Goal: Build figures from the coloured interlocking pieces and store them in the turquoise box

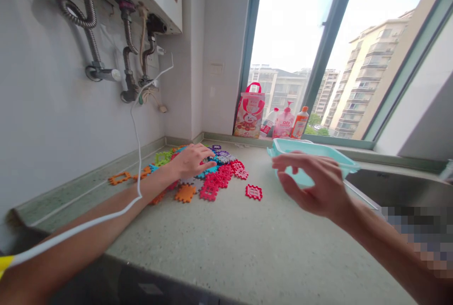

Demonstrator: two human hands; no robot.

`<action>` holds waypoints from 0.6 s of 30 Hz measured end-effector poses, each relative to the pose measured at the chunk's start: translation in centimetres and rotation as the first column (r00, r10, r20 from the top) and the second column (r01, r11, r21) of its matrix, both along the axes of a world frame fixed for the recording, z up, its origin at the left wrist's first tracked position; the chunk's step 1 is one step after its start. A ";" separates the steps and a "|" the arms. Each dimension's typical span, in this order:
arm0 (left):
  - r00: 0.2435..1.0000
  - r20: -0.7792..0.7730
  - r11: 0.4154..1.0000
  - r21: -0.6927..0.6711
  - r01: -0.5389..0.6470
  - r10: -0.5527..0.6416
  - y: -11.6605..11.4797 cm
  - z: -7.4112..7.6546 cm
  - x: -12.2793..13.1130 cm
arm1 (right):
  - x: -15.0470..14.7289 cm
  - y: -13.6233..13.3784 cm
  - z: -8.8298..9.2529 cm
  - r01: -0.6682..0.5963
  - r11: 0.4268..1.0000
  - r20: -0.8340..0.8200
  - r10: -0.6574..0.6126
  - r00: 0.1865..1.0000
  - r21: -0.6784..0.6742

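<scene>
My left hand (193,160) rests over a pile of plastic interlocking building tiles, its thumb apart from the curved fingers. No tile is visibly gripped, though the hand covers part of the heap. Around it lie red tiles (209,190), an orange tile (185,193), green tiles (163,157) and blue and purple ones. A single red window-shaped tile (254,192) lies apart to the right of the pile. On the right, my right hand (314,183) hovers in front of a light blue plastic basin (339,157), thumb and fingers apart with nothing between them. It hides part of the basin's near side.
A white cable (138,154) hangs across my left forearm. Behind the basin stand a red-handled bag (249,115), a pink pump bottle (283,123) and an orange-capped bottle (300,122) by the window. A metal sink (399,187) is at the right. Pipes (129,59) line the left wall.
</scene>
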State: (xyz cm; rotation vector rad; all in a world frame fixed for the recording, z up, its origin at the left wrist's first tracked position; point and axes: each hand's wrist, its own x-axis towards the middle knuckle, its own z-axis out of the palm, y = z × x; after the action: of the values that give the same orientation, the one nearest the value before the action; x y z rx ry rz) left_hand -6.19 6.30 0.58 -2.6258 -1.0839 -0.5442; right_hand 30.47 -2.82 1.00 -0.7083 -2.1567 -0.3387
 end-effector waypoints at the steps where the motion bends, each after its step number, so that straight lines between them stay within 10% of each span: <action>1: 0.999 -0.006 0.999 -0.003 -0.036 0.036 0.4 0.4 -0.6 | 0.0 0.8 -0.7 0.003 1.000 0.051 -0.002 0.999 -0.019; 8: 0.963 -0.022 0.954 -0.134 -0.269 0.268 2.1 2.9 -4.8 | 0.9 5.5 -7.3 0.139 0.944 0.107 -0.111 0.988 -0.298; 18: 0.921 -0.091 0.821 -0.426 -0.379 0.378 3.5 3.6 -10.9 | 1.0 5.1 -7.5 0.040 0.916 0.149 0.021 0.989 -0.400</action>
State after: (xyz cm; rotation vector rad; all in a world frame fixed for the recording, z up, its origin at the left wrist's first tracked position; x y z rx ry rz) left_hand -17.13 9.85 4.22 -2.6331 -1.8615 -0.2248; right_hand 31.47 2.25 -6.51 -0.9473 -2.3975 0.0571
